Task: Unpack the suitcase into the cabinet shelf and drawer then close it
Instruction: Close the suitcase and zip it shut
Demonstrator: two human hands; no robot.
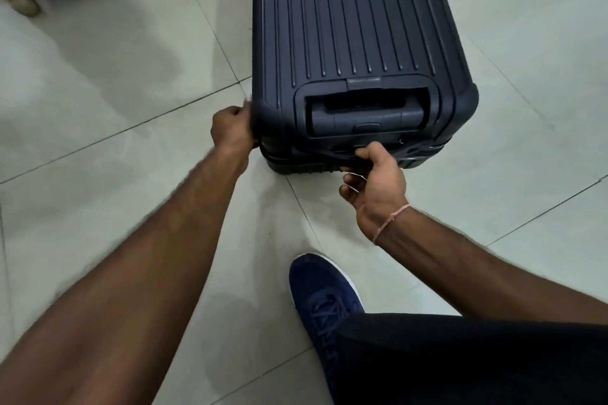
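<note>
Dark navy hard-shell suitcase point(355, 26), ribbed lid, lies flat and shut on pale glossy floor tiles point(115, 115). The right hand point(375, 181) curls round its carry handle point(335, 154) at the near end. The left hand point(232, 130) is fisted at the near left corner; what it pinches is blurred. A blue mesh sneaker point(324, 299) sits just below.

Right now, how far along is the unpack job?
Done: nothing visible; the suitcase lies shut on the tiled floor. In hand: the right hand holds its carry handle; the left hand pinches at its corner seam, likely the zipper. Left: opening, unpacking, closing. No cabinet in view.
</note>
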